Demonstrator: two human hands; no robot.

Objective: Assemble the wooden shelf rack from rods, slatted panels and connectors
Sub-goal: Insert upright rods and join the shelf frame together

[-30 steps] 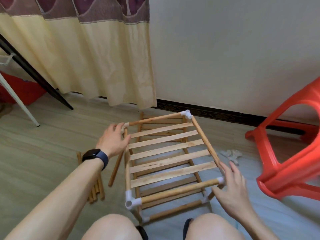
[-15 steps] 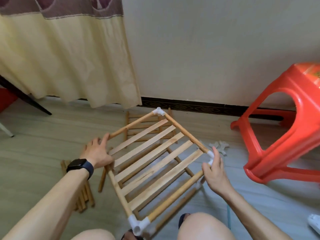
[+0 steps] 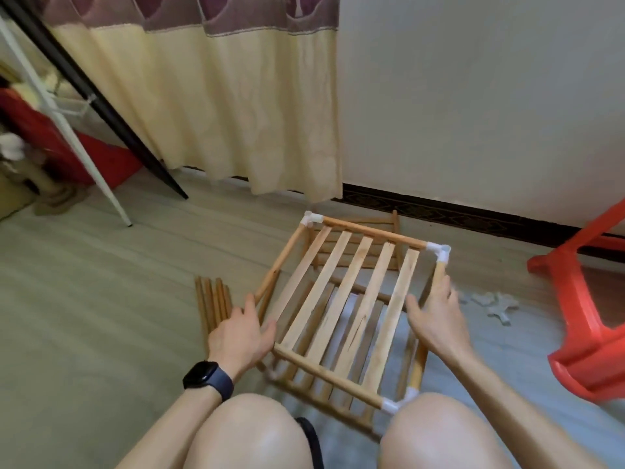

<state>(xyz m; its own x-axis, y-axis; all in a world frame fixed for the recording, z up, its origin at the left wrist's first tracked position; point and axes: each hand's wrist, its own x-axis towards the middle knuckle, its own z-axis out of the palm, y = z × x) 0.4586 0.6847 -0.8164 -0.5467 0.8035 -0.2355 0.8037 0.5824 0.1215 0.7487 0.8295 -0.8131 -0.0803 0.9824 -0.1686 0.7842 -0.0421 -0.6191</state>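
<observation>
The partly built wooden shelf rack (image 3: pixel 348 292) stands on the floor in front of my knees, its slatted panel framed by rods. White connectors sit at the far left (image 3: pixel 311 219), far right (image 3: pixel 439 252) and near right (image 3: pixel 394 404) corners. My left hand (image 3: pixel 241 333) covers the near left corner and grips it. My right hand (image 3: pixel 436 319) wraps the right side rod, thumb inside the frame. A second slatted level shows below, between the slats.
A bundle of loose rods (image 3: pixel 213 302) lies on the floor left of the rack. Loose white connectors (image 3: pixel 497 304) lie to the right, beside a red plastic stool (image 3: pixel 588 316). Another slatted panel (image 3: pixel 378 225) lies behind, near the wall. Curtain and slanted poles stand far left.
The rack has been turned between my hands, so the slats now run away from me. My left hand shifted to the near left corner, my right hand to the right rod.
</observation>
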